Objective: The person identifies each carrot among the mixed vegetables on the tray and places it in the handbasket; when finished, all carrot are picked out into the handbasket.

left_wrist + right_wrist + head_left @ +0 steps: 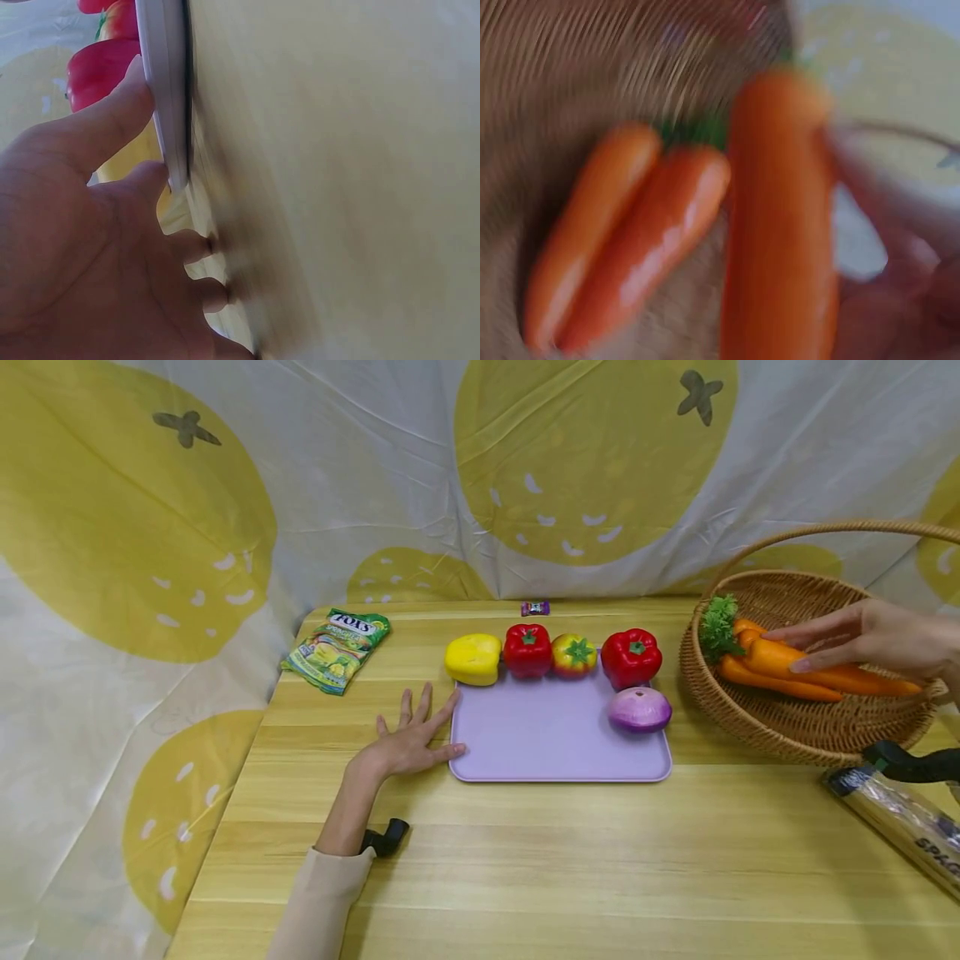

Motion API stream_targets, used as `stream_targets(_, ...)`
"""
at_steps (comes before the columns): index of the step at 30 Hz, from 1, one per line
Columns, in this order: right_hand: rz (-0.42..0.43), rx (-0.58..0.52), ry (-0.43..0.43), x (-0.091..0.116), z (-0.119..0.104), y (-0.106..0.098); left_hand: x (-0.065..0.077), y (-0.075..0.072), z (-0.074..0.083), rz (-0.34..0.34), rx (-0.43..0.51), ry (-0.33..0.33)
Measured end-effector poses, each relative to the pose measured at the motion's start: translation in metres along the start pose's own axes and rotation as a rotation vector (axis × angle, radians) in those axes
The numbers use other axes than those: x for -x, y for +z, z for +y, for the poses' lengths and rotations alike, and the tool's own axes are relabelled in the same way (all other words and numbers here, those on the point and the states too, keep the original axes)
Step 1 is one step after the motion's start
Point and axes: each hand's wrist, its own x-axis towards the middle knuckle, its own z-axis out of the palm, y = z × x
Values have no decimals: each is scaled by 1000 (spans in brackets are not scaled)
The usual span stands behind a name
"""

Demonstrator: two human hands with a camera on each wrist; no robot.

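My right hand (873,633) pinches a large orange carrot (862,679) between thumb and fingers, above the inside of a wicker basket (780,743). Two more carrots (641,240) lie side by side in the basket, blurred in the right wrist view; leafy green tops (720,627) show at its left side. My left hand (403,747) is spread on the table, thumb at the left edge of a lilac tray (532,735). A yellow pepper (473,660), two red peppers (527,652), a red-yellow tomato-like fruit (574,657) and a purple onion (640,710) sit along the tray's back and right.
A green FOX'S candy bag (339,650) lies at the back left of the wooden table (525,877). One small purple wrapped candy (535,608) is by the back edge. A spaghetti packet (900,818) lies in front of the basket, whose handle (817,531) arches up.
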Motion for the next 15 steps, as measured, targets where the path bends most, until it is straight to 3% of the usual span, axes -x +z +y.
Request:
stream_targets(4,-25,79,0,-2,-5,-8,0,0,-1,2,-4,-3)
stream_targets(15,-148,74,-17,-31,-13,-10,-1,1,-1,4,-3,6)
